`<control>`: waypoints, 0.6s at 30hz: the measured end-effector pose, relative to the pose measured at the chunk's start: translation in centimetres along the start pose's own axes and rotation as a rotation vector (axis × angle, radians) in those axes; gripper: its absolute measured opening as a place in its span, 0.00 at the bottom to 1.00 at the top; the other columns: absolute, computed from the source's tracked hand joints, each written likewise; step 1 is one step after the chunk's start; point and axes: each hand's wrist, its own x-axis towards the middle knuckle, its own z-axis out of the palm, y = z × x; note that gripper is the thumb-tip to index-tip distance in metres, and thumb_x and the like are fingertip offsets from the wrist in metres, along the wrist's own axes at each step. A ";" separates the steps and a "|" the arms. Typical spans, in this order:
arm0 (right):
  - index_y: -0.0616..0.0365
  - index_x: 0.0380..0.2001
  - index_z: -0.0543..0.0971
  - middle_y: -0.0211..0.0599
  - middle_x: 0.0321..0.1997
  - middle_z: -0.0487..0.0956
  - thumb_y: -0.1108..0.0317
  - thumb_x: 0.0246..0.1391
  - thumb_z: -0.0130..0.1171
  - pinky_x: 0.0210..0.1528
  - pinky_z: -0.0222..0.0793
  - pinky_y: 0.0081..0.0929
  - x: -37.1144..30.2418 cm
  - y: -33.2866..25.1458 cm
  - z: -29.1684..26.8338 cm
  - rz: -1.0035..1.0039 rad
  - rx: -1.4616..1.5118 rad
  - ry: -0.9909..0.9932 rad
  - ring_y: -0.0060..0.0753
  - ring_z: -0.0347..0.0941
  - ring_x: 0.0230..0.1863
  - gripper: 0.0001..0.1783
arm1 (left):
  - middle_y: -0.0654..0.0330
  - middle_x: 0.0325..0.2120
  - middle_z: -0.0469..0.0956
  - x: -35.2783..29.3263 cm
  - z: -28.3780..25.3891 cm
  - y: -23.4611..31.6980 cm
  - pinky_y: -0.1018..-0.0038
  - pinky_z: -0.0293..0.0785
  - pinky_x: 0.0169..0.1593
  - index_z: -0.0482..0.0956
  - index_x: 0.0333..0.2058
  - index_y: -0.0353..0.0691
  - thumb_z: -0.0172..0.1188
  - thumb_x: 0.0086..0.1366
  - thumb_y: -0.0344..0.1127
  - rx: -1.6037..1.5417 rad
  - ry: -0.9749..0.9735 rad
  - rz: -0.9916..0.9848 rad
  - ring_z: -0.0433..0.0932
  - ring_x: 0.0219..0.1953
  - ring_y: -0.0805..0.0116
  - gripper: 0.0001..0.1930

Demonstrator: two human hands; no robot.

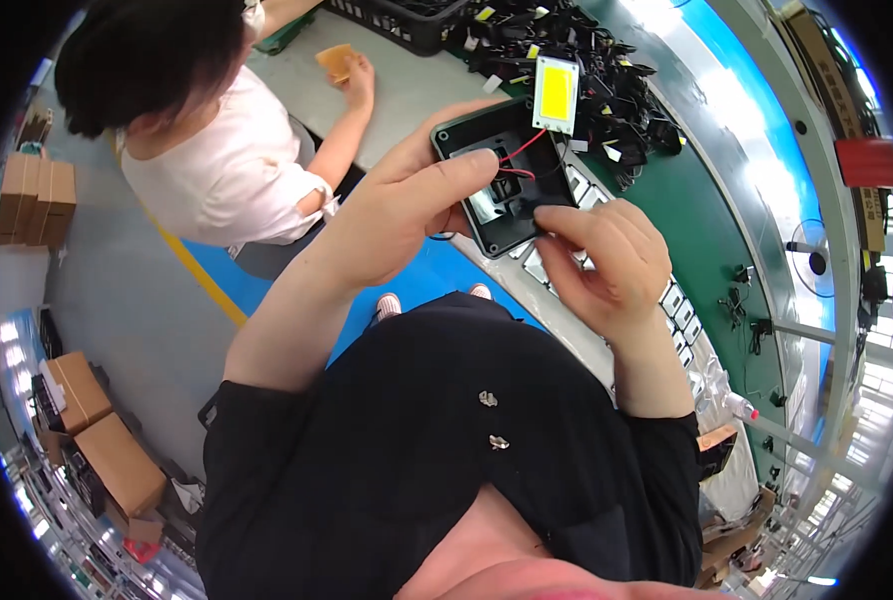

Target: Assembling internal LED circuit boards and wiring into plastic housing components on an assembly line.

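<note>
My left hand (392,215) grips an open black plastic housing (512,235) with screw holes at its corners, its thumb pressed inside. The housing is tilted in front of my body. From it a red wire (523,146) and a dark wire run to a yellow LED panel (557,95) in a white frame, lying at the housing's far right corner. My right hand (617,260) is closed in a pinch at the lower right part of the housing; whatever sits between thumb and forefinger is dark and cannot be made out.
A heap of black parts with cables (587,70) lies on the green bench top (692,190), beside a black crate (417,30). Rows of white-framed pieces (682,315) stand to the right. At left a co-worker (227,170) holds a tan piece (337,62). Cardboard boxes (117,465) are on the floor.
</note>
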 end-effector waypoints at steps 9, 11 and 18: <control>0.55 0.28 0.71 0.33 0.49 0.73 0.72 0.40 0.56 0.51 0.64 0.33 7.1 -3.4 -1.4 -0.430 -0.387 -0.344 0.36 0.68 0.52 0.08 | 0.63 0.39 0.71 -5.1 -1.7 1.0 0.82 0.68 0.42 0.61 0.55 0.37 0.52 0.59 0.29 0.392 0.042 0.154 0.69 0.40 0.79 0.24; 0.55 0.28 0.71 0.33 0.47 0.74 0.71 0.39 0.56 0.50 0.64 0.32 7.5 -3.6 -1.4 -0.429 -0.428 -0.404 0.35 0.68 0.51 0.09 | 0.62 0.40 0.70 -5.3 -1.9 1.1 0.81 0.68 0.42 0.61 0.55 0.35 0.52 0.58 0.27 0.517 0.075 0.190 0.69 0.42 0.79 0.24; 0.58 0.27 0.73 0.32 0.30 0.76 0.72 0.39 0.62 0.35 0.69 0.26 8.7 -4.5 -2.1 -0.249 -0.226 -0.481 0.31 0.74 0.34 0.10 | 0.60 0.44 0.66 -5.7 -0.8 2.2 0.81 0.68 0.44 0.60 0.53 0.36 0.51 0.54 0.21 0.310 0.167 0.266 0.68 0.44 0.77 0.26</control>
